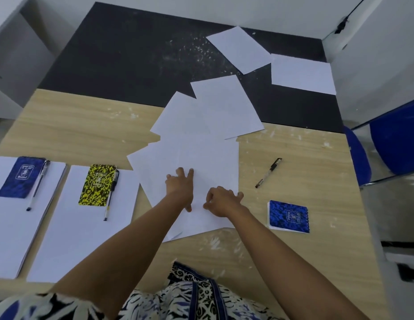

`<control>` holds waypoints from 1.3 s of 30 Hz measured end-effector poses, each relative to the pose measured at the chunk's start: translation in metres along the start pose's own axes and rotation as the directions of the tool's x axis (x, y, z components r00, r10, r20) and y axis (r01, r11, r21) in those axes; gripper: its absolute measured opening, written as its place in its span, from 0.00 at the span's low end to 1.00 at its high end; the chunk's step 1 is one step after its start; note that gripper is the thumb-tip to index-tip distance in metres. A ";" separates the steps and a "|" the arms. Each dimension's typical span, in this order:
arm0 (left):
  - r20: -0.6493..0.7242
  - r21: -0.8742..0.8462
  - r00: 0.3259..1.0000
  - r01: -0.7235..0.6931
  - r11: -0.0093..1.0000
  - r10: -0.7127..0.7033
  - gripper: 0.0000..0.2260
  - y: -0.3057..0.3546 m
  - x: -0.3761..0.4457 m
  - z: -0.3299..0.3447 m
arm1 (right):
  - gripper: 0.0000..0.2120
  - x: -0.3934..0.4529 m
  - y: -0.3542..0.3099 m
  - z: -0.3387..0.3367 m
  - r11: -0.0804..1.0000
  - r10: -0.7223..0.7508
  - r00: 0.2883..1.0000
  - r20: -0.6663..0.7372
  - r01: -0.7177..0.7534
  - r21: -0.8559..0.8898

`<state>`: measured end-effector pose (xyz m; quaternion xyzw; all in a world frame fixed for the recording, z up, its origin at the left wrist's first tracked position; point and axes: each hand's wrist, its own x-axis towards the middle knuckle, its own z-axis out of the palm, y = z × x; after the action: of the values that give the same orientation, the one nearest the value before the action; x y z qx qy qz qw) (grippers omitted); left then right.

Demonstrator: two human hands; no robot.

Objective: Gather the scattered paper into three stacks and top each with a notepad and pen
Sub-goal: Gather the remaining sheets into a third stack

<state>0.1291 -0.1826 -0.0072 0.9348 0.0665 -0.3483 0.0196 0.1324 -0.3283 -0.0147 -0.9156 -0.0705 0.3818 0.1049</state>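
Two stacks done: of three required, by my judgement; one remains.
Stack one (14,227): squared at the left edge of the worktop (74,125); blue notepad (21,176) on top, pen (38,184) along its right side.
Stack two (83,229): squared, just right of stack one; yellow notepad (98,184) on top, pen (111,195) along its right edge.
Stack three: not formed. Loose sheets (201,155) lie fanned and overlapping at the centre, corners pointing several ways.
Outlying sheets: two overlapping sheets (215,109) reach from the fan onto the dark far part of the worktop; two more, far sheet (238,49) and right sheet (301,73), lie well apart towards the far right corner, just touching each other.
Left hand (179,187): fingers straight and spread, pressing flat on the central sheets; holds nothing.
Right hand (221,200): resting on the same sheets just beside the left; fingers curled, thumb and forefinger seem to pinch a sheet edge, though the contact is too small to confirm.
Spare notepad (288,215): blue, on bare worktop right of the sheets, untouched.
Spare pen (268,173): lying slantwise beyond the notepad, apart from it and from the paper.
Outstanding: draw in the outlying sheets, square the pile, set the spare notepad and pen on it.
Risk noted: the far sheets need a long reach.
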 end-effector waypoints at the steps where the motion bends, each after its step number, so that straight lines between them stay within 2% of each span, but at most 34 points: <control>1: 0.009 -0.005 1.000 0.010 1.000 -0.010 0.57 0.002 0.000 -0.001 | 0.10 0.004 -0.002 -0.005 1.000 0.010 1.000 0.007 -0.009 -0.022; 3: 0.018 -0.001 1.000 0.026 1.000 -0.026 0.57 0.004 0.000 -0.003 | 0.11 0.014 -0.005 -0.013 0.999 0.013 1.000 -0.025 -0.014 -0.042; 8: 0.006 0.006 0.999 0.032 0.999 -0.032 0.57 0.005 -0.001 -0.004 | 0.06 0.044 -0.004 -0.033 0.998 -0.033 0.940 -0.341 0.047 0.035; 13: -0.003 0.002 1.000 0.022 1.000 -0.022 0.56 0.007 -0.002 -0.006 | 0.15 0.077 -0.003 -0.054 0.991 -0.131 0.853 -0.506 0.125 -0.045; 16: 0.003 -0.028 1.000 0.030 0.999 -0.030 0.55 0.007 -0.001 -0.005 | 0.20 0.092 -0.004 -0.063 0.988 -0.149 0.855 -0.496 0.149 -0.040; 19: 0.005 -0.035 0.999 0.033 0.999 -0.033 0.56 0.007 0.001 -0.003 | 0.30 0.101 -0.004 -0.069 0.989 -0.137 0.923 -0.361 0.146 -0.002; 21: 0.002 -0.035 0.999 0.033 0.999 -0.033 0.56 0.008 0.002 -0.002 | 0.33 0.104 -0.004 -0.068 0.992 -0.124 0.947 -0.296 0.119 -0.034; 27: -0.005 -0.019 0.999 0.031 0.999 -0.031 0.57 0.007 0.003 -0.001 | 0.30 0.088 -0.002 -0.056 0.978 -0.189 0.911 -0.365 0.141 -0.154; 39: -0.034 -0.073 0.999 0.025 0.997 -0.028 0.58 0.003 0.002 0.008 | 0.22 0.013 0.007 0.028 0.963 -0.264 0.866 -0.425 0.215 -0.160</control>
<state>0.1262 -0.1864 -0.0144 0.9384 0.0919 -0.3296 0.0479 0.1214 -0.3287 -0.0445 -0.9666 -0.1784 0.1432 0.1156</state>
